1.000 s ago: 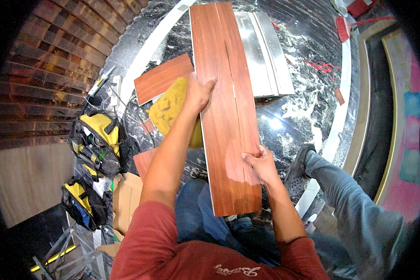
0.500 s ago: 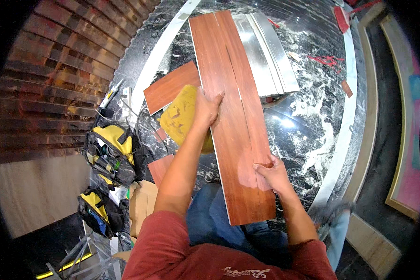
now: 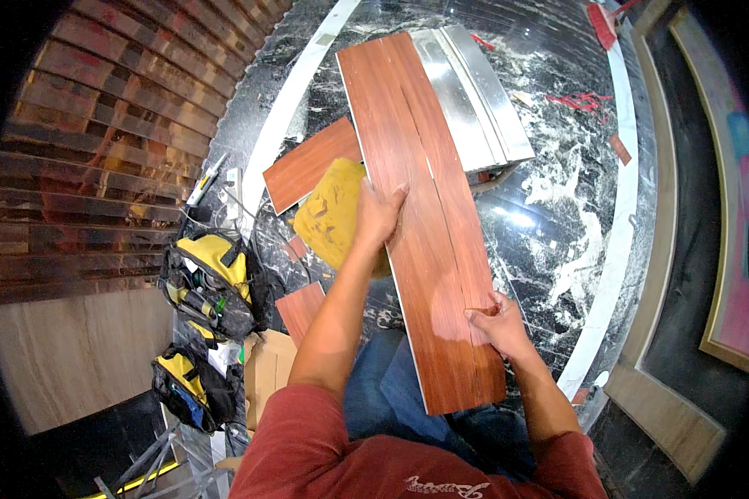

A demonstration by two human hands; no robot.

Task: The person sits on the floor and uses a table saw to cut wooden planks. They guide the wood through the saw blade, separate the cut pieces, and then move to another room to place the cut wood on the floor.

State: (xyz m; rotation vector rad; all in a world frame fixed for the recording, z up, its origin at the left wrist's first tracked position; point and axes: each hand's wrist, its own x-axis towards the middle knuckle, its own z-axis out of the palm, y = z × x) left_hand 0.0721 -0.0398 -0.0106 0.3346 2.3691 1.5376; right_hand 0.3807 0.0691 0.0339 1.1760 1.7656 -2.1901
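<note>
Two reddish-brown wood-look planks (image 3: 416, 191) lie side by side lengthwise, reaching from over my lap to the metal-topped surface beyond. A narrow dark seam runs between them, with a slight gap along its far part. My left hand (image 3: 380, 214) grips the left long edge about midway, thumb on top and fingers hidden beneath. Lower down, my right hand (image 3: 502, 326) holds the right long edge, its thumb on the face close to the seam. Left of the planks is a worn yellow object (image 3: 331, 214), partly covered by my left hand and forearm.
A shorter plank (image 3: 312, 162) and a small offcut (image 3: 301, 309) lie to the left. Beyond the planks' right side sits a silver metal panel (image 3: 474, 100). Two yellow-black tool bags (image 3: 216, 279), a cardboard box (image 3: 266, 366) and a caulking gun (image 3: 204, 185) stand left. A red broom (image 3: 601, 27) is far right.
The planks and both hands sit slightly lower and farther right in view, as does most of the scene at left. Both grips stay the same. A blurred shape at lower right is gone.
</note>
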